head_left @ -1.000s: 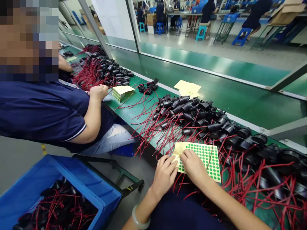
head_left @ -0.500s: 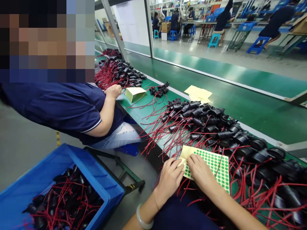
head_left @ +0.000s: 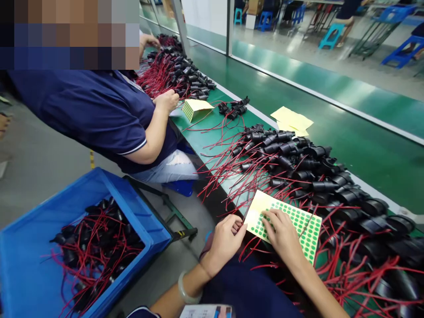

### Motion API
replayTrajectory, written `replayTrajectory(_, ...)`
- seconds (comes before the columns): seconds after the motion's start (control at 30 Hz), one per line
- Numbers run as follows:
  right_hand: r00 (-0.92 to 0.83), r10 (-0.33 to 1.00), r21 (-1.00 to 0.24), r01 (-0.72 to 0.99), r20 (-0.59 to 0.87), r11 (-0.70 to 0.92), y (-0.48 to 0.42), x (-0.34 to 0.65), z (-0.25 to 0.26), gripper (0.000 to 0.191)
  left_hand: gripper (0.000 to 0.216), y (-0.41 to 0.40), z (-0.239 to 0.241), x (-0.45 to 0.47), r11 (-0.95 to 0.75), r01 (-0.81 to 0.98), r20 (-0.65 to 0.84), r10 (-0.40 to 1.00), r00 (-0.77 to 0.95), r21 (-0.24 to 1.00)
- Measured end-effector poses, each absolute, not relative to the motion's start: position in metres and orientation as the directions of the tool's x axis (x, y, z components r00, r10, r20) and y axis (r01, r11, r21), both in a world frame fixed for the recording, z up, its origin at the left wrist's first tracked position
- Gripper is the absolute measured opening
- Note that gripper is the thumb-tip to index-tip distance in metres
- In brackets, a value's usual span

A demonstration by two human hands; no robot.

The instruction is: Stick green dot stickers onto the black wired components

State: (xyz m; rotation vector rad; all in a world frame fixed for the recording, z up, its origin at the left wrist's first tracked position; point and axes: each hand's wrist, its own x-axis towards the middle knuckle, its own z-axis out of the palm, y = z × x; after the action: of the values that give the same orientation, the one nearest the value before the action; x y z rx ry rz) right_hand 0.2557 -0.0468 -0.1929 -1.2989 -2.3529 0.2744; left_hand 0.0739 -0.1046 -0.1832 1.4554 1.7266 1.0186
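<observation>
A pale yellow sheet of green round stickers (head_left: 306,238) lies tilted over the front edge of the bench, on top of red wires. My left hand (head_left: 227,238) is closed, thumb and fingers pinching the sheet's left edge. Over the sheet's middle rests my right hand (head_left: 283,232), thumb and fingers a little apart, fingertips touching the surface among the dots. Whether a loose sticker is at those fingertips is too small to tell. Beyond the sheet, black cylindrical parts with red wires (head_left: 311,163) are heaped along the bench.
At left sits a co-worker in a dark blue shirt (head_left: 109,110), hand near another folded sticker sheet (head_left: 195,106). A blue bin (head_left: 159,238) of wired black parts stands lower left. Yellow papers (head_left: 291,121) lie on the green surface behind the heap. A metal post (head_left: 228,26) rises beyond.
The view has tilted down and shifted left. My left hand has moved from the sheet's folded corner to its left edge, and that corner now lies flatter.
</observation>
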Motion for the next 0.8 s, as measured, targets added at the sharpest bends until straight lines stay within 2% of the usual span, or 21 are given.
replayTrajectory(0.1,-0.47,0.839,-0.425,0.723,0.274,0.544,-0.053,0.255,-0.189,0.016,0.019,-0.111,-0.179,0.071,0.113,0.47,-0.013,0.978,-0.21,0.875)
replayTrajectory(0.13,-0.475,0.838,-0.441,0.713,0.269,0.546,-0.056,0.255,-0.188,0.015,0.02,-0.113,-0.18,0.072,0.166,0.398,-0.088,0.974,-0.208,0.902)
replayTrajectory(0.2,-0.487,0.834,-0.467,0.693,0.259,0.549,-0.061,0.252,-0.185,0.012,0.021,-0.113,-0.187,0.075,0.342,0.13,-0.326,0.937,-0.128,0.931)
replayTrajectory(0.23,-0.492,0.833,-0.478,0.685,0.254,0.55,-0.064,0.25,-0.184,0.012,0.024,-0.113,-0.192,0.078,0.429,-0.007,-0.429,0.901,-0.06,0.903)
replayTrajectory(0.3,-0.497,0.831,-0.495,0.672,0.249,0.551,-0.068,0.247,-0.182,0.012,0.034,-0.11,-0.202,0.084,0.534,-0.195,-0.538,0.842,0.039,0.822)
replayTrajectory(0.4,-0.497,0.833,-0.511,0.665,0.241,0.545,-0.073,0.244,-0.181,0.013,0.042,-0.106,-0.21,0.092,0.558,-0.311,-0.569,0.82,0.063,0.769)
replayTrajectory(0.53,-0.479,0.845,-0.515,0.676,0.236,0.527,-0.076,0.243,-0.182,0.013,0.041,-0.105,-0.206,0.096,0.547,-0.409,-0.562,0.822,0.094,0.731)
replayTrajectory(0.67,-0.464,0.849,-0.512,0.68,0.253,0.525,-0.074,0.24,-0.18,0.014,0.038,-0.104,-0.2,0.094,0.509,-0.415,-0.515,0.851,0.107,0.754)
replayTrajectory(0.8,-0.502,0.806,-0.545,0.601,0.313,0.585,-0.074,0.248,-0.177,0.022,0.043,-0.107,-0.197,0.095,0.487,-0.39,-0.494,0.865,0.091,0.782)
